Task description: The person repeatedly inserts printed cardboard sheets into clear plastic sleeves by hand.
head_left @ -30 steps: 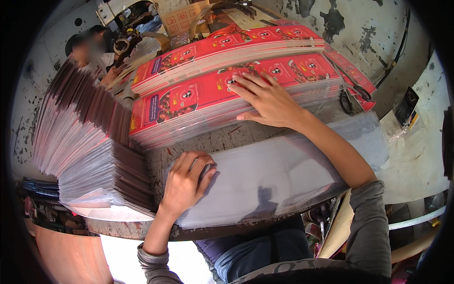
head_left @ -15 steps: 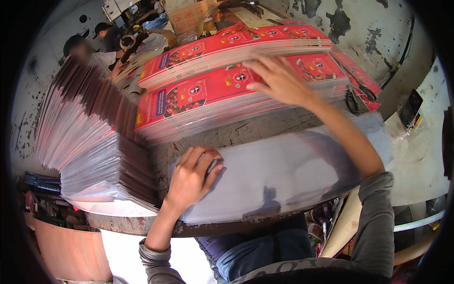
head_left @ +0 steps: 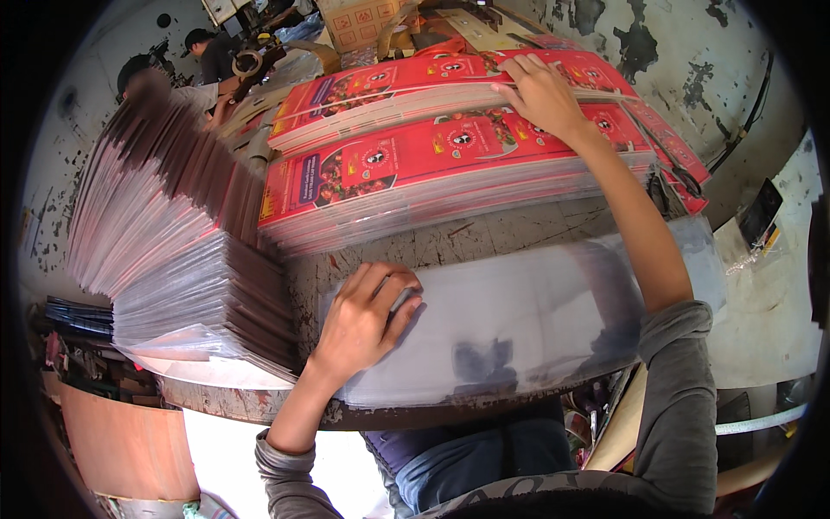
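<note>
At the table's front, my left hand (head_left: 365, 322) rests curled on a pile of clear plastic sleeves (head_left: 510, 320). A small grey thing shows between its thumb and fingers, too little to name. My right hand (head_left: 546, 97) reaches over to the far stack of red printed cardboard sheets (head_left: 424, 73), its fingers stretched on the top sheet and its thumb apart. In front of that lies a nearer stack of red printed sheets (head_left: 415, 156). To the left leans a tall, fanned pile of sheets in clear sleeves (head_left: 173, 225).
Scissors (head_left: 679, 177) lie at the right end of the red stacks. The scratched table (head_left: 398, 242) shows between the stacks and the sleeves. A person (head_left: 151, 82) sits at the far left, another (head_left: 212, 56) behind. A cardboard box (head_left: 359, 24) stands at the back.
My right hand has moved away from me, from above the nearer red stack to the far one. The left hand has stayed on the sleeves. The view has shifted slightly.
</note>
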Demonstrator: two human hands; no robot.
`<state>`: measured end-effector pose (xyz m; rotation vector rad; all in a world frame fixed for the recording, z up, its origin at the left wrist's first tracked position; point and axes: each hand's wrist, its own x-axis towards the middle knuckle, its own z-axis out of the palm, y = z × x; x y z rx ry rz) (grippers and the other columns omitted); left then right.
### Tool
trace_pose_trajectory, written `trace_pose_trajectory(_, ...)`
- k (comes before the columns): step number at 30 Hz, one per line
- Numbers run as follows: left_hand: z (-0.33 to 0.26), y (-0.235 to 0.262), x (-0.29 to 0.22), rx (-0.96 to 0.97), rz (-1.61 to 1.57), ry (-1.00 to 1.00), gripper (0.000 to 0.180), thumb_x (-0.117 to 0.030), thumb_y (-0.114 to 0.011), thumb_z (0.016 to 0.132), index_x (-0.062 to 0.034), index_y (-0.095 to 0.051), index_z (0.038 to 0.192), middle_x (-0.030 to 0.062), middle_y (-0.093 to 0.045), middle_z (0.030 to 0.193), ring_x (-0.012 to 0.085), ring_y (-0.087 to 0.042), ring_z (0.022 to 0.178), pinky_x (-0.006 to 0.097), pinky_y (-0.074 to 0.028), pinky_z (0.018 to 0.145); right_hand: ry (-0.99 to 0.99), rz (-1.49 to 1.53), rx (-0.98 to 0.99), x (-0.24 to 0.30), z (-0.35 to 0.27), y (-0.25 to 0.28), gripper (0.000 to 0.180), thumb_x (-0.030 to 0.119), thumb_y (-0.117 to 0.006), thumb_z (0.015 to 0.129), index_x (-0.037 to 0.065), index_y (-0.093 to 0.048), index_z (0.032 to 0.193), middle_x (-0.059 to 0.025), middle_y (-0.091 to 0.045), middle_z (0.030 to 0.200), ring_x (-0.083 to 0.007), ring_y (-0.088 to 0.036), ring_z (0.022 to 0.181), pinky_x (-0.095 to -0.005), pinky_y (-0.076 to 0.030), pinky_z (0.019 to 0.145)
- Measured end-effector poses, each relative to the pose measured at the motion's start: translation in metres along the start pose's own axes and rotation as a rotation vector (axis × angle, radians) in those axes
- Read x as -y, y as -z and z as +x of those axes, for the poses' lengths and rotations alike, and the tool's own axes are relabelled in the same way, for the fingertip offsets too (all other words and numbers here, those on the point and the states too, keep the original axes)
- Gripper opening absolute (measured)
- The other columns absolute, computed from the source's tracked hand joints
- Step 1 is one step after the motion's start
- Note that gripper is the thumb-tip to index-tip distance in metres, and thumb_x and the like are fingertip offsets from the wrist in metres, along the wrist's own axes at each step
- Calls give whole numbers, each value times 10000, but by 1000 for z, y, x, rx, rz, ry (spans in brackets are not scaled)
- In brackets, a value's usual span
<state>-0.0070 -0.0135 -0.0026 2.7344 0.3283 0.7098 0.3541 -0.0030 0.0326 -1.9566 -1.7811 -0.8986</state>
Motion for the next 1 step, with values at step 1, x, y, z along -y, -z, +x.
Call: trace_pose_trajectory(1, 0, 0, 0, 2, 6, 1, 141, -66, -634, 771, -32, -593, 901, 106, -576, 931, 281, -571, 881, 365, -475, 767, 1, -2, 0, 1, 0, 1, 351, 308, -551, 866, 25, -532, 1073, -175, -571, 1035, -297, -537, 1028, -425, -432, 866)
